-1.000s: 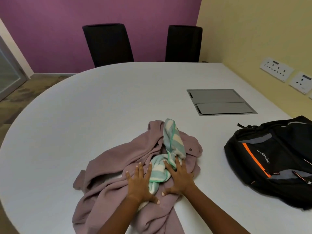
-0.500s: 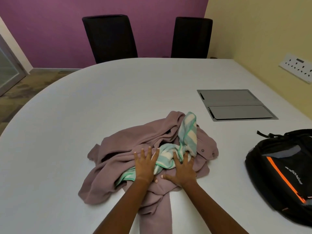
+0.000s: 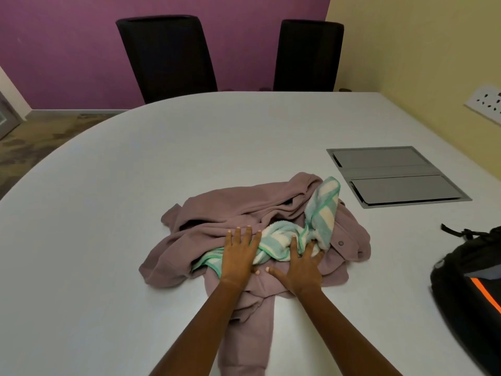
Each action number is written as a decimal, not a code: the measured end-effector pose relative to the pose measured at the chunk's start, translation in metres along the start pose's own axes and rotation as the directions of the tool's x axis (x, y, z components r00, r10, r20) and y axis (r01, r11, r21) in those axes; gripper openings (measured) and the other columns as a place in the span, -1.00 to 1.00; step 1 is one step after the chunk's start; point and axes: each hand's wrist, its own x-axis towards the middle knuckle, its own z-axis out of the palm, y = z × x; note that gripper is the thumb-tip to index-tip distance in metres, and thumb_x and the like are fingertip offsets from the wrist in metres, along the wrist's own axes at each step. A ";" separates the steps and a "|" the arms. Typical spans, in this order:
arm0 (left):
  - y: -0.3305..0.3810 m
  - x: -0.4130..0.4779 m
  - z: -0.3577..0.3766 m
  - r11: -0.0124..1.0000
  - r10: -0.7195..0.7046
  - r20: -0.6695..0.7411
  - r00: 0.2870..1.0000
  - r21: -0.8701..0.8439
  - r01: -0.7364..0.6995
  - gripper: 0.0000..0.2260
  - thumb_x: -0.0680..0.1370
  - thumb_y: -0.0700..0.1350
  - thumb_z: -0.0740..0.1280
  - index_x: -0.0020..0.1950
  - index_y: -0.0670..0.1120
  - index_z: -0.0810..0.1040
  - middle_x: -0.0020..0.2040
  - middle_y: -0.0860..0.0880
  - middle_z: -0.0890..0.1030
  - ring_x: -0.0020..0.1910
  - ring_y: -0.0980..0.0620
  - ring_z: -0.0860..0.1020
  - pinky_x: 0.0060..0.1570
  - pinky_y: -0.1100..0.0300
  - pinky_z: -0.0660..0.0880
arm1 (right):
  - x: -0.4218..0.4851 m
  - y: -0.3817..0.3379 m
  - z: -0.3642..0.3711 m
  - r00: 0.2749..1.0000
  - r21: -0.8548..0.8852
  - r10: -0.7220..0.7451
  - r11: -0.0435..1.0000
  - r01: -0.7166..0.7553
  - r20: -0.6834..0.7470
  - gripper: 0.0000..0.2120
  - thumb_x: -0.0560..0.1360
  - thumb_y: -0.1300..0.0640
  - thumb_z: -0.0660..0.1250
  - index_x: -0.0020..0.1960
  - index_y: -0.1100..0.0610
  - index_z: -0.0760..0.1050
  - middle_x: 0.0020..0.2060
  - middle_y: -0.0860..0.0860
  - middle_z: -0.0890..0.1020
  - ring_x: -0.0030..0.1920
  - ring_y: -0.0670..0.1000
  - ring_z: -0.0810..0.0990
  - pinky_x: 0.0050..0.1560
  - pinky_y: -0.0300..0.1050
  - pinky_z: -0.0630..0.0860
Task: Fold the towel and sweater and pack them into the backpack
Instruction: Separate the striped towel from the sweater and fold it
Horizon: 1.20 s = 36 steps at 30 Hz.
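Observation:
A crumpled mauve sweater (image 3: 225, 213) lies in a heap on the white table (image 3: 108, 213), one sleeve trailing toward me. A green-and-cream striped towel (image 3: 322, 213) is bunched on top of the sweater. My left hand (image 3: 240, 256) lies flat, fingers spread, on the towel's near end and the sweater. My right hand (image 3: 302, 264) also lies flat with spread fingers on the towel and sweater. Neither hand grips anything. A black backpack (image 3: 471, 291) with an orange stripe sits at the right edge, partly cut off.
A grey cable hatch (image 3: 393, 175) is set flush in the table behind the clothes on the right. Two black chairs (image 3: 168, 55) stand at the far side. Wall sockets (image 3: 485, 101) are on the yellow wall at right.
The view has shifted left, so the pile and backpack sit further right in frame. Both hands stay flat on the pile in about the same places.

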 end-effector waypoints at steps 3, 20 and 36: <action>-0.014 0.003 0.000 0.998 0.069 -0.034 0.997 -0.013 -0.069 -0.29 0.52 0.11 0.26 0.54 -0.09 -0.01 0.54 -0.15 0.02 0.52 -0.16 0.02 0.48 -0.03 -0.11 | 0.008 -0.002 -0.006 0.999 -0.002 -0.040 0.999 0.040 0.025 0.53 -0.39 -0.59 -0.61 0.50 0.10 -0.33 0.49 0.28 -0.16 0.46 0.38 -0.14 0.43 0.23 0.01; -0.004 -0.032 0.043 0.996 0.025 -0.117 0.993 -0.082 -0.034 0.43 -0.24 0.53 0.36 0.49 -0.08 -0.01 0.33 -0.22 0.47 0.26 -0.23 0.49 0.24 -0.33 0.27 | 0.026 0.067 -0.057 0.945 -0.328 -0.290 0.917 0.228 -0.152 -0.04 0.18 -0.54 0.06 0.46 -0.08 0.07 0.48 0.16 0.18 0.36 0.41 0.27 -0.03 0.61 0.31; -0.056 0.073 0.022 0.999 0.014 -0.151 0.988 0.039 -0.008 0.18 -0.19 0.42 0.47 0.33 -0.05 0.27 0.23 -0.13 0.58 0.18 -0.16 0.57 0.08 -0.19 0.49 | 0.103 0.030 -0.057 0.988 -0.207 -0.059 0.978 0.028 -0.145 -0.06 0.31 -0.43 0.26 0.49 -0.21 -0.17 0.50 0.03 -0.29 0.48 0.29 -0.16 0.32 0.42 0.08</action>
